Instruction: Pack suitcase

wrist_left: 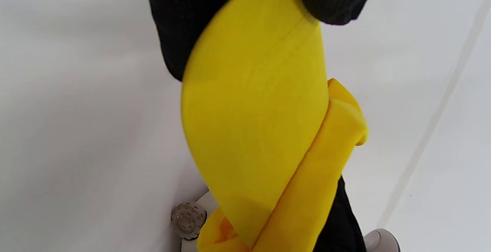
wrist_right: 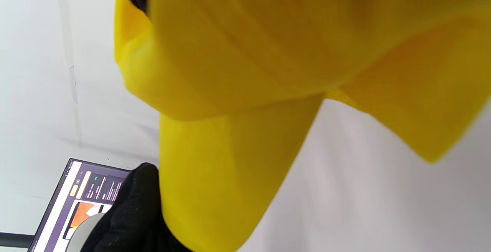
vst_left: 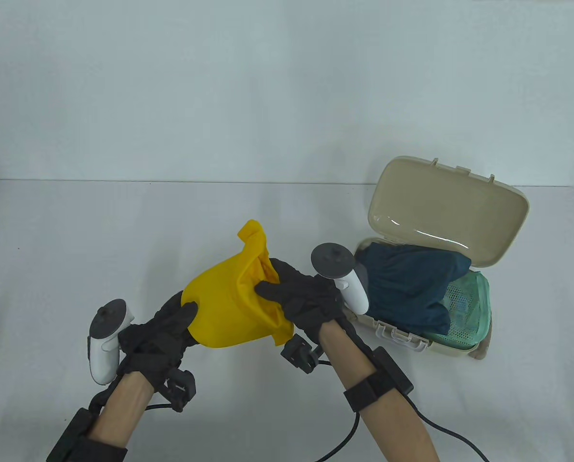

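A yellow cloth is held bunched above the table by both hands. My left hand grips its lower left edge; my right hand grips its right side, fingers pressed into the folds. The cloth fills the left wrist view and the right wrist view. The beige suitcase lies open to the right, its lid standing up. Inside are a dark blue garment and a green mesh pouch.
The white table stretches to the left and behind the hands. A laptop screen shows at the lower left of the right wrist view. Cables trail from the right wrist along the table's front.
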`<state>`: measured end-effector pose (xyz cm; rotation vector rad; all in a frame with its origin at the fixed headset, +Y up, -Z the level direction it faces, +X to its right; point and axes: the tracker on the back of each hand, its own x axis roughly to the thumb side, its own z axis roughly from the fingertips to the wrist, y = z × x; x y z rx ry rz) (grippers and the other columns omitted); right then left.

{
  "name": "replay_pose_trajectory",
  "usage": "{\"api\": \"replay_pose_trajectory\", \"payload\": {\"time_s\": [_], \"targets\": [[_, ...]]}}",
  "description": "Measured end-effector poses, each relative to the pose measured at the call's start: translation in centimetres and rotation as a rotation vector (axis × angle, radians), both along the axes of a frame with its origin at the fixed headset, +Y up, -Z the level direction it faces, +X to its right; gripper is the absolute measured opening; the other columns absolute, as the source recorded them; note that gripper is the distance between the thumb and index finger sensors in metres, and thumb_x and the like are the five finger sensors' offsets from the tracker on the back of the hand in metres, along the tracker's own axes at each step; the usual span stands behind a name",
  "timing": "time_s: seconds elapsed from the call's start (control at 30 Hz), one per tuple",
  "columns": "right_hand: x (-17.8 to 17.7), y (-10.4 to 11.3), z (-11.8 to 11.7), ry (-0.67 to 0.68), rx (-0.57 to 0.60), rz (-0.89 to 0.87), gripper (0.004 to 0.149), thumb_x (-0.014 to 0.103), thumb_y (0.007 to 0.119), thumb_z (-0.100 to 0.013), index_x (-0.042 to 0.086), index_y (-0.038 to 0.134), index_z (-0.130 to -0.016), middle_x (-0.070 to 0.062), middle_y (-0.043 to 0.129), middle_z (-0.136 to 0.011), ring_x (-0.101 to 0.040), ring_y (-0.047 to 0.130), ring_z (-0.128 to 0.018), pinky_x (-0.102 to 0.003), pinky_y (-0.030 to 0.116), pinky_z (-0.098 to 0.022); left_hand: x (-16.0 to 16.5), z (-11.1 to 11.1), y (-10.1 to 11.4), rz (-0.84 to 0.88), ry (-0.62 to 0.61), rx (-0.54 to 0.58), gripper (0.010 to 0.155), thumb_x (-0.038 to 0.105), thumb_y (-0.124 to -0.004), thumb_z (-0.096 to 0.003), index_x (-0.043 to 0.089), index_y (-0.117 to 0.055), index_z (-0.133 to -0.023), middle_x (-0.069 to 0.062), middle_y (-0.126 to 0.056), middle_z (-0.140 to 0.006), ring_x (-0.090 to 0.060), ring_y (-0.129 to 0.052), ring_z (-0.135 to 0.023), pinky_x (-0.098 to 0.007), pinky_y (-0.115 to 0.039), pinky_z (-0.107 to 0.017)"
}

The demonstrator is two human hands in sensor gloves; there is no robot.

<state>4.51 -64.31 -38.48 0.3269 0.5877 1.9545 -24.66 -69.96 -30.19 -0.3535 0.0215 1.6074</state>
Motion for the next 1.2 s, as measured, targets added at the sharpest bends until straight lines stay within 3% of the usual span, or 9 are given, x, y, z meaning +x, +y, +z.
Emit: {"api": "replay_pose_trajectory", "payload": {"time_s": [0.13, 0.33, 0.47, 0.53, 0.7, 0.87, 1.07, 1.2], "targets": [[-0.1, 1.3, 0.3, 0.001, 0.108, 0.142, 0.078, 0.050, 0.072, -0.052, 0.007, 0.040, -0.109, -0.006, 0.083, -0.088, -0.014, 0.100, -0.058, -0.033, 0.087, -0.046, 0.0, 0.1, 0.2, -0.031, 0.027, 0.008, 0.059, 0.034, -0.065, -0.0562, 0.006, -0.046, -0.104, 0.006, -0.085, -0.085, -0.015, -0.104, -0.072, -0.028, -0.090, -0.056], [1.4, 4.0, -0.5, -0.060, 0.169, 0.231, 0.084, 0.063, 0.062, -0.051, 0.006, 0.042, -0.109, -0.015, 0.078, -0.097, -0.024, 0.098, -0.069, -0.038, 0.085, -0.049, -1.1, 0.1, 0.7, 0.027, 0.050, 0.061, 0.057, 0.034, -0.065, -0.0565, 0.008, -0.047, -0.104, 0.007, -0.085, -0.086, -0.013, -0.104, -0.071, -0.027, -0.090, -0.057], [2.9, 4.9, -0.7, -0.157, 0.233, 0.330, 0.089, 0.066, 0.058, -0.050, 0.006, 0.036, -0.111, -0.020, 0.061, -0.110, -0.037, 0.082, -0.090, -0.046, 0.078, -0.058, -1.6, 0.2, 1.1, -0.034, 0.096, 0.085, 0.056, 0.034, -0.065, -0.0564, 0.009, -0.047, -0.103, 0.007, -0.085, -0.086, -0.013, -0.104, -0.072, -0.027, -0.089, -0.057], [3.1, 4.9, -0.3, -0.166, 0.264, 0.372, 0.091, 0.068, 0.056, -0.049, 0.005, 0.034, -0.111, -0.021, 0.057, -0.112, -0.040, 0.078, -0.093, -0.048, 0.076, -0.060, -1.6, 0.3, 1.3, -0.101, 0.117, 0.098, 0.056, 0.034, -0.065, -0.0564, 0.008, -0.048, -0.103, 0.006, -0.085, -0.086, -0.014, -0.104, -0.072, -0.027, -0.089, -0.057], [1.3, 3.8, 1.5, -0.050, 0.274, 0.375, 0.096, 0.071, 0.055, -0.047, 0.001, 0.037, -0.110, -0.026, 0.064, -0.108, -0.043, 0.083, -0.089, -0.049, 0.078, -0.059, -0.8, 0.4, 1.7, -0.240, 0.123, 0.142, 0.055, 0.034, -0.065, -0.0560, 0.009, -0.048, -0.103, 0.006, -0.085, -0.086, -0.014, -0.104, -0.072, -0.027, -0.089, -0.057], [-0.8, 1.9, 1.6, 0.123, 0.149, 0.301, 0.110, 0.076, 0.054, -0.044, -0.003, 0.015, -0.110, -0.034, 0.048, -0.112, -0.056, 0.071, -0.095, -0.062, 0.069, -0.064, 0.1, 0.5, 1.7, -0.236, 0.066, 0.169, 0.054, 0.034, -0.065, -0.0557, 0.011, -0.050, -0.102, 0.006, -0.086, -0.085, -0.013, -0.104, -0.071, -0.027, -0.090, -0.057], [-2.2, -0.3, 1.5, 0.164, 0.038, 0.110, 0.113, 0.076, 0.059, -0.043, -0.003, 0.012, -0.109, -0.028, 0.053, -0.112, -0.048, 0.077, -0.094, -0.061, 0.069, -0.065, 0.8, 0.4, 1.0, -0.208, 0.006, 0.145, 0.055, 0.034, -0.064, -0.0557, 0.011, -0.049, -0.103, 0.007, -0.085, -0.086, -0.013, -0.104, -0.071, -0.027, -0.089, -0.057], [-2.8, -0.8, 1.7, 0.100, 0.051, 0.015, 0.102, 0.060, 0.072, -0.048, 0.000, 0.017, -0.109, -0.015, 0.068, -0.104, -0.028, 0.090, -0.084, -0.051, 0.076, -0.064, 1.4, 0.1, 0.0, -0.144, -0.063, 0.080, 0.055, 0.033, -0.063, -0.0555, 0.008, -0.048, -0.102, 0.006, -0.085, -0.086, -0.013, -0.104, -0.073, -0.027, -0.090, -0.058]]}}
